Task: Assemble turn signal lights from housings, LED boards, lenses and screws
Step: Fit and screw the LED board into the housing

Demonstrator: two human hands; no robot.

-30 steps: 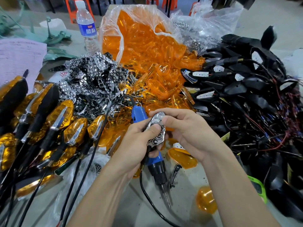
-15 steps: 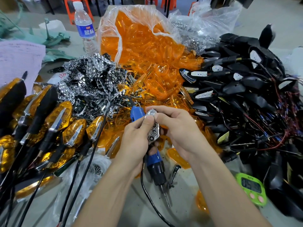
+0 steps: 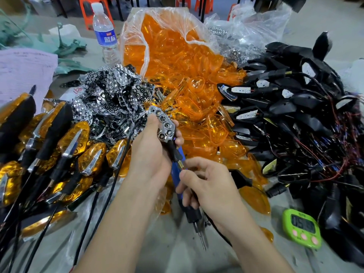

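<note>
My left hand [image 3: 149, 154] grips a turn signal housing with a chrome reflector [image 3: 164, 126] seated in it, face up, its black stem [image 3: 174, 152] pointing down toward me. My right hand [image 3: 208, 184] is just below it, thumb and forefinger pinching at the brass end of the stem, where thin wires come out. A blue electric screwdriver [image 3: 192, 212] lies on the table beneath both hands, bit toward me. Loose chrome reflectors [image 3: 110, 95] are heaped behind on the left, orange lenses [image 3: 177, 62] spill from a plastic bag in the middle, and black wired housings [image 3: 295, 119] are piled on the right.
Finished amber lights [image 3: 59, 146] with black stems lie in rows at the left. A green timer [image 3: 301, 227] sits at the right front. A water bottle [image 3: 105, 34] stands at the back, and a bag of metal parts [image 3: 246, 30] lies behind the housings. Black cords cross the front left.
My left hand has lifted the housing and turned its reflector face up. My right hand let go of the reflector and dropped down to the stem's end.
</note>
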